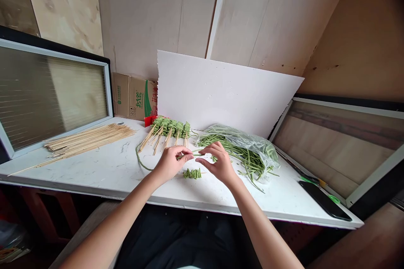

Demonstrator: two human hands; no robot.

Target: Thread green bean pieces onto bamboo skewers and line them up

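A long green bean [142, 161] curves across the table at the left and runs up into my left hand [173, 162], whose thumb and fingers are closed on it. Its end stretches over to my right hand [219, 163], where the curled fingers and thumb hold it, partly hidden. Just below both hands lies a wooden skewer with a folded bean threaded on it [192, 173]. Behind my left hand, finished-looking bean skewers [172, 127] are piled with their bare sticks pointing toward me. Small bean pieces [214, 159] lie by my right hand.
Bare wooden skewers [91, 138] lie bundled at left. A clear plastic bag [252, 141] of long beans [233, 149] sits at right. Near the right edge are a black phone [325, 199] and scissors [311, 178]. A white board [221, 88] and cardboard box [135, 96] stand behind.
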